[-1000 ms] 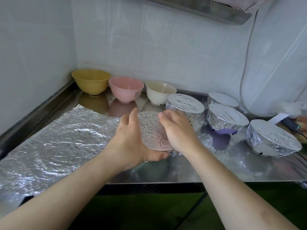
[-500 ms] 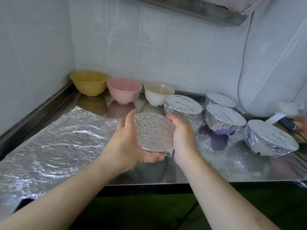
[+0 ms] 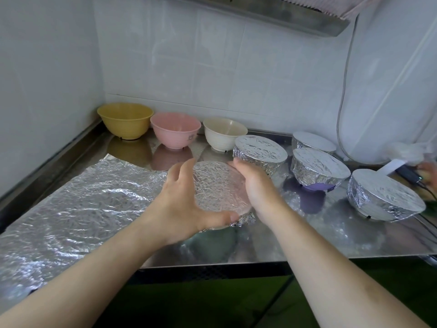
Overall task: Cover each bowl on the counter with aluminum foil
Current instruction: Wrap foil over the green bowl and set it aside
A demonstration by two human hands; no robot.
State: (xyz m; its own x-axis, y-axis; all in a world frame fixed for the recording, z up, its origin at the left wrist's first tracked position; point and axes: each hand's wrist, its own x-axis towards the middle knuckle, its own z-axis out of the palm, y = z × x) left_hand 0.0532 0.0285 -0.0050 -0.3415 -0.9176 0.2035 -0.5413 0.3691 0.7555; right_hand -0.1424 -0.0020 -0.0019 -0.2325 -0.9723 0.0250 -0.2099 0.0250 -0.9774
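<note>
Head view: the brushed stainless-steel counter fills the middle of the frame, mirror-bright enough to reflect the bowls. Over its left part lies a large crinkled sheet of aluminum foil, flat, reaching the lower left edge. At centre the foil-wrapped bowl is held tilted toward the camera, its wrinkled foil top drawn taut; the left hand cups its left side with the thumb curled under the lower rim, and the right hand curls round its right side. To the right stand four more foil-covered bowls: one just behind the right hand, one at the back, one with a purple base showing, and one at the right edge. Along the back wall, upper left, three ribbed bowls sit uncovered and hold nothing: yellow bowl, pink bowl, cream bowl.
</note>
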